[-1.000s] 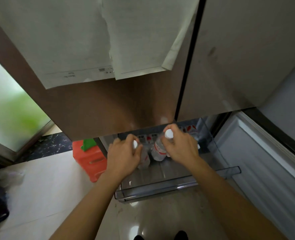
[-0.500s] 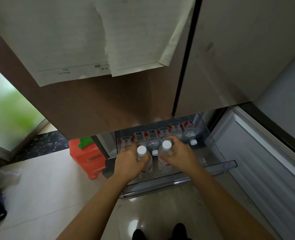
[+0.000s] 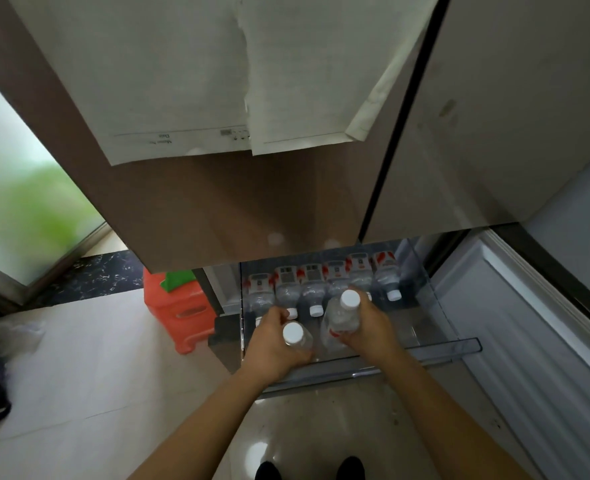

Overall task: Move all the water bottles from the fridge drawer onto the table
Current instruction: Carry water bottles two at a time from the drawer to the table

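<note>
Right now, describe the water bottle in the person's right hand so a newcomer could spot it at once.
Below the brown fridge doors, find the clear pulled-out drawer. Near its front, the right hand grips a white-capped water bottle. Unlike the labelled row lying flat behind, it is held upright, to the right of the other bottle in the left hand.

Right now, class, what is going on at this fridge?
A person stands over the pulled-out fridge drawer with a water bottle in each hand. The left hand grips the nearer bottle and the right hand grips the farther bottle, both caps up. A row of bottles lies on its side at the back of the drawer. No table is in view.
</note>
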A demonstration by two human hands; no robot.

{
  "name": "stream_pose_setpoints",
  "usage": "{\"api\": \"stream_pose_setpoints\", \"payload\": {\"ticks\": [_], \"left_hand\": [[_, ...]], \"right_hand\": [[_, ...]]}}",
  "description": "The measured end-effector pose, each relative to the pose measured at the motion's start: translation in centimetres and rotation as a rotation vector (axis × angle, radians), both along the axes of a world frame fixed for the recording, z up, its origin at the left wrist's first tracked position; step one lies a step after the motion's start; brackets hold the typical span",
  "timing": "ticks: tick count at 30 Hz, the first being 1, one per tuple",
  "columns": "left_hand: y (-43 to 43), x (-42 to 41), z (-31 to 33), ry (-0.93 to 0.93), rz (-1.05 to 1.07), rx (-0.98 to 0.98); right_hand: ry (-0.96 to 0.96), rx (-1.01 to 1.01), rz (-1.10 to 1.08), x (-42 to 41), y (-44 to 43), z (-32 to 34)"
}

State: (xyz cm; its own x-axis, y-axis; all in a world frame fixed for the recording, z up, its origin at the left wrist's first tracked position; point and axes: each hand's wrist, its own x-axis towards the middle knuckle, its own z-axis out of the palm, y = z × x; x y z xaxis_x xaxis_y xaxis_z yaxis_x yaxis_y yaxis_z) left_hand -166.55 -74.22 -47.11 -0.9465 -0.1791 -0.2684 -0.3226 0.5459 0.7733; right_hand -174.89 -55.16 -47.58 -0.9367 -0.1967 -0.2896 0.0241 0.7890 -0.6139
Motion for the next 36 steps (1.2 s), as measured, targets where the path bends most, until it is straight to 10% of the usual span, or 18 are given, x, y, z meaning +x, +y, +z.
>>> {"api": "stream_pose_setpoints", "payload": {"ticks": [9, 21, 36], "left_hand": [[2.6, 1.9, -0.2, 0.155, 0.167, -0.13], [4.3, 8.2, 7.0, 0.555, 0.889, -0.028], [3.6, 42.5, 14.2, 0.658, 1.463, -0.345]], "right_hand": [[-0.004, -0.139, 0.127, -0.3, 1.8, -0.4], [0.259, -0.488, 0.428, 1.1, -2.0, 4.3], [0.235, -0.842, 1.124, 29.9, -15.6, 10.4]]}}
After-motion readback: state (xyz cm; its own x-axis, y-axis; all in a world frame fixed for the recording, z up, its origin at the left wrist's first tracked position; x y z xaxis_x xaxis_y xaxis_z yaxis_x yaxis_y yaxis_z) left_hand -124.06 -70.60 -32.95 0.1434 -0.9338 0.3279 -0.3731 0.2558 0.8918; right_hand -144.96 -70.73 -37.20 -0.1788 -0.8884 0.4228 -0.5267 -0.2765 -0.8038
